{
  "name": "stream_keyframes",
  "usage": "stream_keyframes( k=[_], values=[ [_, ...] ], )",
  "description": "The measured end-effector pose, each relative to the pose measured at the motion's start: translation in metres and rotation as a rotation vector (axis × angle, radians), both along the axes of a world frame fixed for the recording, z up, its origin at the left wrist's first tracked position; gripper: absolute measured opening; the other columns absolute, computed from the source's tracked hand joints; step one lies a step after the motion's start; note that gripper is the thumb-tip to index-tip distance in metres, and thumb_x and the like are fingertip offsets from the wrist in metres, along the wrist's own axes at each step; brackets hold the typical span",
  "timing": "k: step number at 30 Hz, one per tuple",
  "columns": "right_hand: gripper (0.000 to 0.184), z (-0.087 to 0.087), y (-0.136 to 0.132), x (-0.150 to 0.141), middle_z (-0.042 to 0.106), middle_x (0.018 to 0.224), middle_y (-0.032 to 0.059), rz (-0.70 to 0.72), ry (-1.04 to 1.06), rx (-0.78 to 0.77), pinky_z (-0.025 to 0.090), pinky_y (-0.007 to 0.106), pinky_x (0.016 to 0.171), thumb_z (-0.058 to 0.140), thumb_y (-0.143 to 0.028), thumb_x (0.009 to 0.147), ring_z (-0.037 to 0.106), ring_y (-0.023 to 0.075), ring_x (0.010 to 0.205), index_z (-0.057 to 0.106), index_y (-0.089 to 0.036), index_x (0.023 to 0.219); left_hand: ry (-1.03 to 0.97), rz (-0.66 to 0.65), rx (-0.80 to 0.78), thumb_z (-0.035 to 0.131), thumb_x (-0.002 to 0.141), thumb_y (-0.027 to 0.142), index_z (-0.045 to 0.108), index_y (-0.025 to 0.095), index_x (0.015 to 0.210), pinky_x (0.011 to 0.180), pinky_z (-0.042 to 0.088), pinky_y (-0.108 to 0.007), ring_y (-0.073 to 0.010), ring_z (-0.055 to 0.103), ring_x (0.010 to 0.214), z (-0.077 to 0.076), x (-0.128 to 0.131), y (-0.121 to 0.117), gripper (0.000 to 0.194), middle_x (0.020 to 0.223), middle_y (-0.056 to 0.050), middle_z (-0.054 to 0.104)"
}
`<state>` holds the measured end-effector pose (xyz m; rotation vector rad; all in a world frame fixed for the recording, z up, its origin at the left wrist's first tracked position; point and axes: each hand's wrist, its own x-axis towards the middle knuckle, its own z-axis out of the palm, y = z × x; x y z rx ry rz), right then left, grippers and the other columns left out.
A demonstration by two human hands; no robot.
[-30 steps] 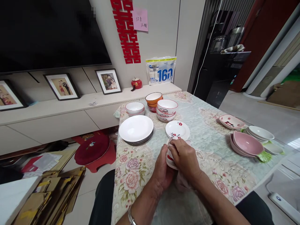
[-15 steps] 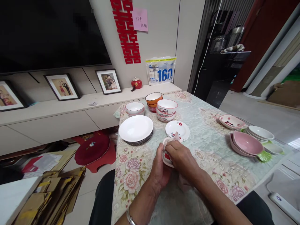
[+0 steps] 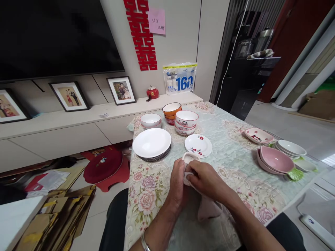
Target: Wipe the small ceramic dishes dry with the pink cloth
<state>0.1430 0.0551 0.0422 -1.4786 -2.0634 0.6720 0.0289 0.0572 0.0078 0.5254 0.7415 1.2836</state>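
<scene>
Close to the table's near side, my left hand (image 3: 178,183) grips a small white dish (image 3: 190,155) with a raised rim, tilted up. Curled fingers of my right hand (image 3: 206,177) press inside the dish with a pale pinkish cloth (image 3: 208,209), whose loose end hangs below the wrist. Part of the dish's inside is covered by my right hand. Just beyond it lies a short stack of small white plates with red flowers (image 3: 198,143). A stack of larger white plates (image 3: 151,142) sits to the left of those.
Farther back stand white bowls with red rims (image 3: 186,118), orange bowls (image 3: 171,108) and another white bowl (image 3: 150,120). To the right are pink leaf-shaped bowls (image 3: 276,161), white bowls (image 3: 291,147) and a spotted dish (image 3: 258,135). A red stool (image 3: 103,164) stands left of the flowered tablecloth (image 3: 146,198).
My right hand has shifted within the dish, its fingers now curled deeper inside. The cloth's upper tip has gone from above the fingers, and more cloth hangs below. The other dishes stay put.
</scene>
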Motion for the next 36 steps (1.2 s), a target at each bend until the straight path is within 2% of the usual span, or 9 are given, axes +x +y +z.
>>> stream_keyframes(
  k=[3,5,8,11,18,23,30,33,36],
  values=[
    [0.004,0.005,0.002,0.011,0.057,0.066,-0.0036,0.066,0.355,-0.227,0.035,0.022,0.054,0.059,-0.022,0.082,0.05,0.0114,0.059,0.062,-0.019,0.083,-0.107,-0.066,-0.083,0.064,0.085,0.046,0.067,0.015,0.092,0.08,0.049,-0.03,-0.0188,0.062,0.079,0.004,0.0,0.003,0.032,0.078,-0.002,0.065],
    [0.015,0.008,0.005,0.021,0.056,0.063,-0.0041,-0.002,0.538,-0.272,0.033,0.021,0.05,0.062,-0.033,0.082,0.047,0.0106,0.055,0.063,-0.019,0.087,-0.165,-0.108,-0.19,0.059,0.087,0.047,0.068,0.014,0.098,0.08,0.05,-0.034,-0.0229,0.066,0.082,0.009,-0.001,0.006,0.036,0.078,-0.005,0.069],
    [0.025,0.008,0.011,0.036,0.059,0.067,-0.0017,-0.234,0.619,-0.06,0.036,0.023,0.052,0.066,-0.039,0.079,0.049,0.0121,0.057,0.066,-0.018,0.092,-0.23,-0.134,-0.254,0.055,0.088,0.045,0.069,0.012,0.101,0.082,0.051,-0.037,-0.0266,0.068,0.086,0.016,-0.003,0.008,0.038,0.083,-0.009,0.074],
    [0.024,0.007,0.016,0.046,0.067,0.078,0.0029,-0.417,0.544,0.163,0.043,0.027,0.062,0.067,-0.037,0.079,0.056,0.0158,0.067,0.07,-0.018,0.093,-0.26,-0.187,-0.255,0.055,0.087,0.042,0.07,0.009,0.101,0.085,0.051,-0.038,-0.0279,0.069,0.088,0.018,-0.003,0.007,0.039,0.087,-0.011,0.076],
    [0.036,0.006,0.013,0.039,0.071,0.118,0.0059,-0.014,0.505,-0.009,0.045,0.035,0.096,0.053,-0.045,0.095,0.063,0.0246,0.11,0.071,-0.023,0.116,-0.215,-0.25,-0.275,0.063,0.083,0.042,0.07,0.011,0.097,0.084,0.051,-0.039,-0.0261,0.069,0.079,0.014,-0.005,0.005,0.035,0.079,-0.009,0.075],
    [0.041,-0.002,0.015,0.037,0.07,0.115,0.0064,0.017,0.613,-0.163,0.046,0.037,0.096,0.052,-0.05,0.096,0.062,0.0259,0.111,0.069,-0.021,0.119,-0.201,-0.192,-0.251,0.072,0.076,0.038,0.068,0.013,0.086,0.081,0.051,-0.037,-0.0231,0.067,0.072,0.014,-0.005,0.004,0.028,0.072,-0.005,0.073],
    [0.043,-0.014,0.02,0.037,0.061,0.076,0.0003,0.017,0.663,-0.265,0.044,0.027,0.065,0.048,-0.055,0.096,0.055,0.0155,0.071,0.06,-0.017,0.078,-0.098,-0.03,-0.149,0.078,0.071,0.041,0.065,0.015,0.088,0.076,0.049,-0.03,-0.0173,0.062,0.073,0.005,0.0,0.001,0.033,0.074,0.0,0.067],
    [0.035,-0.015,0.021,0.036,0.066,0.087,0.0021,0.057,0.619,-0.263,0.047,0.029,0.072,0.052,-0.049,0.095,0.059,0.018,0.08,0.063,-0.017,0.089,-0.049,0.058,-0.065,0.078,0.072,0.041,0.064,0.018,0.094,0.076,0.049,-0.028,-0.0162,0.062,0.079,-0.002,-0.001,0.003,0.034,0.084,0.001,0.068],
    [0.023,-0.013,0.02,0.035,0.07,0.102,0.0042,0.026,0.511,-0.184,0.048,0.032,0.084,0.057,-0.036,0.092,0.063,0.0218,0.096,0.066,-0.019,0.105,-0.078,-0.021,-0.04,0.073,0.078,0.044,0.063,0.018,0.099,0.079,0.05,-0.03,-0.0177,0.063,0.084,-0.005,-0.002,0.005,0.034,0.091,-0.001,0.069]
  ],
)
